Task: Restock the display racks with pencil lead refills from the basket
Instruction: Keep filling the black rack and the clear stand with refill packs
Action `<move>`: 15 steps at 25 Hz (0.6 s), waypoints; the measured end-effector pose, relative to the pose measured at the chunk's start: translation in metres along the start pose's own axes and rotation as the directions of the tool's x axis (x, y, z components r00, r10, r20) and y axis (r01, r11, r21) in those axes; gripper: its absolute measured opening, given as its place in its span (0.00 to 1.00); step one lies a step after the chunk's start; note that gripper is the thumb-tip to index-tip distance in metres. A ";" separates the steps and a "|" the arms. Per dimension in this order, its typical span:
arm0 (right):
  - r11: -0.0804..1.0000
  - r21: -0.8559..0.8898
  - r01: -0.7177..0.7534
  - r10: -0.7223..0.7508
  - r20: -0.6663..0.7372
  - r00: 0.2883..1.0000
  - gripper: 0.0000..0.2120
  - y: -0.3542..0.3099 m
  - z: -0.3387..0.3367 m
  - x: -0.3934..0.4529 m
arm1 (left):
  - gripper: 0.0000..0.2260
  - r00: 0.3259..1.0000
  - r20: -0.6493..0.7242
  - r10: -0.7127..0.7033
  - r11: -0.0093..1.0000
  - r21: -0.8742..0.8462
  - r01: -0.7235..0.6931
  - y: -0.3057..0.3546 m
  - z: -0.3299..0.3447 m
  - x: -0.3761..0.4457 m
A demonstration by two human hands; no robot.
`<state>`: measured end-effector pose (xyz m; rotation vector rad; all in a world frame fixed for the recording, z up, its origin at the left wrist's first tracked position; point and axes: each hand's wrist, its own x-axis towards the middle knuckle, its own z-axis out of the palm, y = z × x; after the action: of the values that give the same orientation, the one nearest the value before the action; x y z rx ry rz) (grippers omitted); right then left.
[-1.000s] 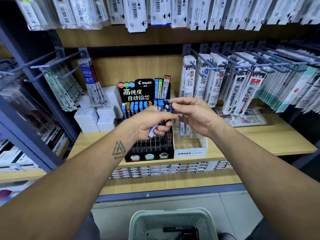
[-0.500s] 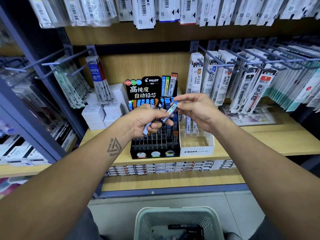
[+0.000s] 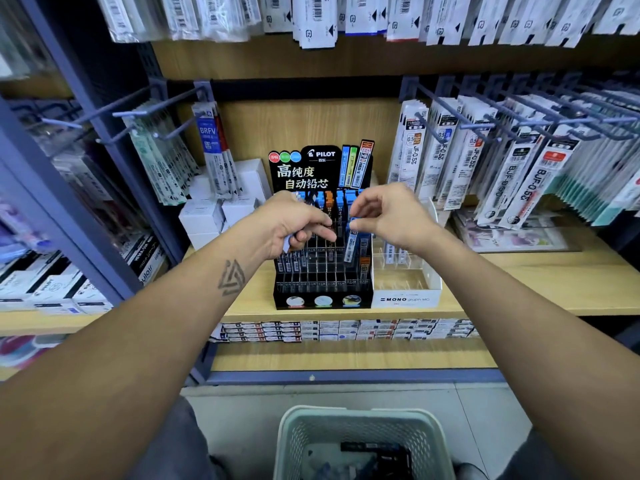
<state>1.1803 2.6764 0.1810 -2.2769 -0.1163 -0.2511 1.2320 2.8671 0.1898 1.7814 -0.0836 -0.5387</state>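
Both hands hover over the black rack (image 3: 323,271): right (image 3: 388,216) pinching a refill (image 3: 351,244), left (image 3: 294,223) gripping several.

Black rack (image 3: 322,292): "PILOT"; white box (image 3: 407,299): "MONO"; hanging packs (image 3: 414,150): "JF-0.5".

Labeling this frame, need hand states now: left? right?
Left hand: gripping a bunch of lead refill tubes.
Right hand: pinching one lead refill tube over the Pilot rack.

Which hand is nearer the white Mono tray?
Right. The right hand hovers just above the white Mono tray, at its back left corner; the left hand is over the black Pilot rack.
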 end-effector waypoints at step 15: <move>0.902 -0.393 0.179 -0.196 -0.004 0.981 0.05 0.015 0.018 -0.007 | 0.04 0.998 0.065 0.002 1.000 0.028 -0.004 -0.005 0.013 0.004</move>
<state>1.1781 2.6805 0.1570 -2.6594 -0.2864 -0.4601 1.2292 2.8552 0.1818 1.7911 -0.1393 -0.5960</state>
